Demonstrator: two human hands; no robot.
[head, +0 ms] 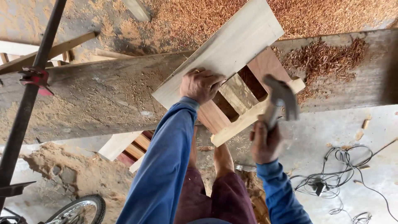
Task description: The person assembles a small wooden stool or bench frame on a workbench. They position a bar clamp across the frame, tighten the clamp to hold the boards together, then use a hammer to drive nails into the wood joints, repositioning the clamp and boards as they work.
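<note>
Blue sleeves and dark red trousers fill the bottom of the view, nearest the camera. 2 hands are seen beyond them. A hammer is gripped by its wooden handle in the closed right hand; its metal head is blurred and is held raised over the near end of a pale wooden frame. The left hand is pressed flat, fingers curled, on a wide pale board that lies tilted across the frame. Between the frame's rails, reddish and yellowish slats are shown side by side. Frame and board are carried by a long, rough grey plank that serves as the desk, dusted with sawdust. A heap of reddish shavings is spread on the desk to the right, and more covers the ground beyond. A dark metal pole with a red clamp is seen at left. A bicycle wheel is visible at bottom left, and what seems to be a tangle of thin cable lies on the concrete floor at right.
</note>
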